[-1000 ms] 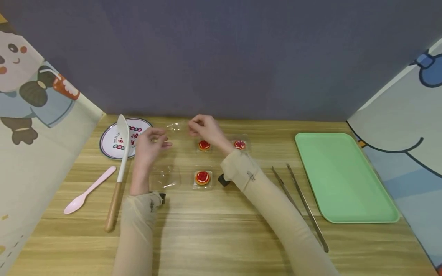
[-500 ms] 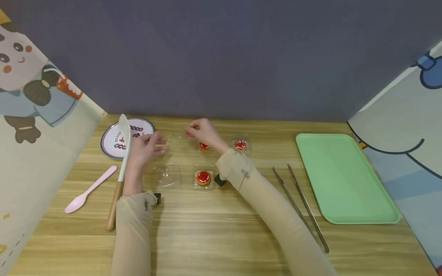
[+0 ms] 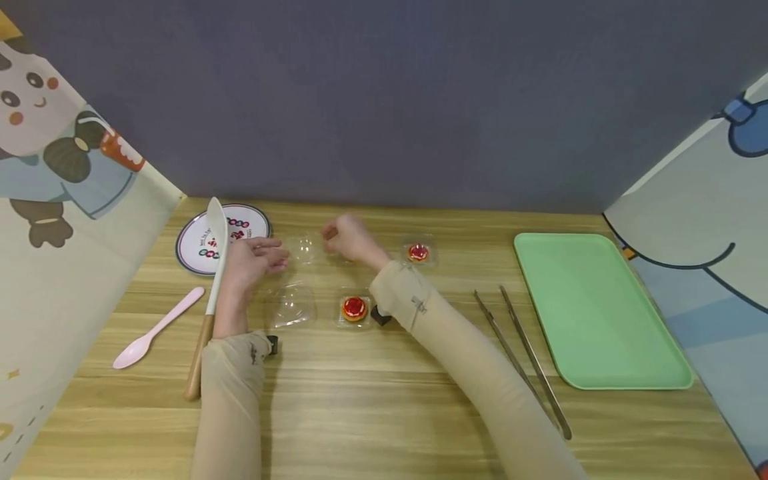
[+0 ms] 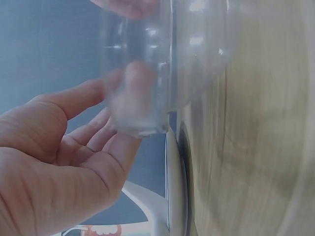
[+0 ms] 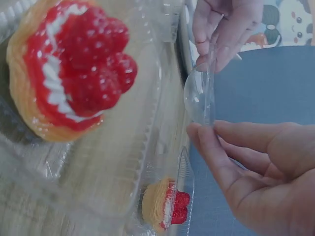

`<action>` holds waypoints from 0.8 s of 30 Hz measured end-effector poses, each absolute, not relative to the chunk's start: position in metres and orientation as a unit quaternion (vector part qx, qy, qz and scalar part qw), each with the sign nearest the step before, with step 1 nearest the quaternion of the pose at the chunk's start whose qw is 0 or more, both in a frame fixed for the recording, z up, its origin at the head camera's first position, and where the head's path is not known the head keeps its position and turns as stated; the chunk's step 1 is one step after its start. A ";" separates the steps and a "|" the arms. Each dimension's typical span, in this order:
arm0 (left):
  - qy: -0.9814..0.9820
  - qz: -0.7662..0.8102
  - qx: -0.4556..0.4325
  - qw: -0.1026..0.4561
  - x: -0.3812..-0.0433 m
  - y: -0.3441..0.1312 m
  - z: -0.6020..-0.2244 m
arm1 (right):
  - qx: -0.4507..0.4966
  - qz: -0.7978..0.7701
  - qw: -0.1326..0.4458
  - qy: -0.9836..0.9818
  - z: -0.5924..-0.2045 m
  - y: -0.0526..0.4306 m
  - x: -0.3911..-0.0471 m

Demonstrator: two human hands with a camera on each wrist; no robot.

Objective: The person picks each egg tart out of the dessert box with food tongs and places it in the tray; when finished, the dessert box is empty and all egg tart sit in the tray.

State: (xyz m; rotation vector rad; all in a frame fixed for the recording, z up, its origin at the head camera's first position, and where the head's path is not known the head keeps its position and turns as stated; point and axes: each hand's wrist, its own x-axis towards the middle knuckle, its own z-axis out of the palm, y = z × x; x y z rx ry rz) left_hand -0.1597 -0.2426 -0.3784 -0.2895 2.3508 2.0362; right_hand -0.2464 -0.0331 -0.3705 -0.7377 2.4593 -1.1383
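Both hands hold a clear plastic lid (image 3: 304, 249) between them, just above the back of the table. My left hand (image 3: 252, 261) pinches its left edge between thumb and fingers, as the left wrist view shows. The right hand (image 3: 351, 239) pinches the opposite edge, plain in the right wrist view. Under the right wrist, the tart behind that hand is almost wholly hidden in the head view. Nearer stands a red-berry tart (image 3: 354, 309) in a clear base, with a clear lid (image 3: 291, 307) lying open to its left. Another boxed tart (image 3: 417, 252) sits right of the right hand.
At left, a white ladle (image 3: 215, 267) with a wooden handle lies across a printed plate (image 3: 186, 243), near a pink spoon (image 3: 159, 328). Metal tongs (image 3: 528, 357) and a green tray (image 3: 600, 307) lie at right. A dark wall (image 3: 384, 100) closes the back.
Both hands have come down slightly with the clear lid, nearer the tabletop. The right hand now covers the rear middle tart, which showed before.
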 end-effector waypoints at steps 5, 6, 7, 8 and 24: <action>0.773 0.627 -0.092 0.024 -0.160 -0.242 -0.380 | -0.258 -0.386 0.187 0.866 -0.373 -0.034 -0.244; 0.777 0.622 -0.093 0.029 -0.160 -0.242 -0.381 | -0.258 -0.382 0.187 0.868 -0.373 -0.034 -0.243; 0.780 0.618 -0.093 0.033 -0.161 -0.242 -0.382 | -0.258 -0.376 0.186 0.870 -0.373 -0.035 -0.243; 0.782 0.615 -0.095 0.038 -0.161 -0.242 -0.382 | -0.258 -0.368 0.184 0.874 -0.373 -0.035 -0.242; 0.791 0.596 -0.112 0.084 -0.162 -0.242 -0.382 | -0.245 -0.339 0.174 0.891 -0.374 -0.039 -0.238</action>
